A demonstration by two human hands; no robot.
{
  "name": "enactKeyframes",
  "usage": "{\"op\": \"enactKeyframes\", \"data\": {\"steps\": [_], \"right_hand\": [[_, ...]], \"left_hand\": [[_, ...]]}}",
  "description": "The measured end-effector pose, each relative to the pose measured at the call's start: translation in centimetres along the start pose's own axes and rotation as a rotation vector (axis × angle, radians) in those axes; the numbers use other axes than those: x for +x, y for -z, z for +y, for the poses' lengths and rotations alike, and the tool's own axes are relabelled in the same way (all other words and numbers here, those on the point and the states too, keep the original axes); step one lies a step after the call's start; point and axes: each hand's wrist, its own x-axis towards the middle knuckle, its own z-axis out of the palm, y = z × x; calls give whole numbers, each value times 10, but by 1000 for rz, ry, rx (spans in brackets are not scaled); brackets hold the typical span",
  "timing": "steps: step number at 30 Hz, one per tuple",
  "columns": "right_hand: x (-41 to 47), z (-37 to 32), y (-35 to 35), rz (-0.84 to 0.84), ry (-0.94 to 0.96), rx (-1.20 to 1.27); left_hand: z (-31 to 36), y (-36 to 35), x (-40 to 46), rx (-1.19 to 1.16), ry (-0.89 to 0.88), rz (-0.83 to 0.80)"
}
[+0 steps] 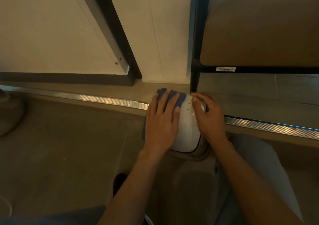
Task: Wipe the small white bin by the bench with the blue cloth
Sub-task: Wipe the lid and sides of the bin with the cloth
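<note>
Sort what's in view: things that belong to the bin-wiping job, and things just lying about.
In the job:
- small white bin
- blue cloth, pressed on the bin under the left hand
- right hand, steadying the bin

Just there:
- bench
- metal floor strip
- dark shoe

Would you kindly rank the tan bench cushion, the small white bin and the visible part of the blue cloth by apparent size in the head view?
1. Tan bench cushion, largest.
2. Small white bin.
3. Blue cloth, mostly hidden under the left hand, so smallest as seen.
</note>
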Motion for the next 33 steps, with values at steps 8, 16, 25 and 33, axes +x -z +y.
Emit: {"op": "enactKeyframes", "data": {"steps": [8,16,25,33], "right_hand": [[1,-1,0,-32,-61,23],[1,-3,-1,-5,-27,30],[2,1,0,-16,-71,11],[4,1,-1,-27,-55,18]], "left_hand": [[-19,11,20,-428,301,-24],[-7,10,54,-48,-82,-126],[-6,14,63,-162,-70,-122],[-14,13,74,-188,109,-125]]}}
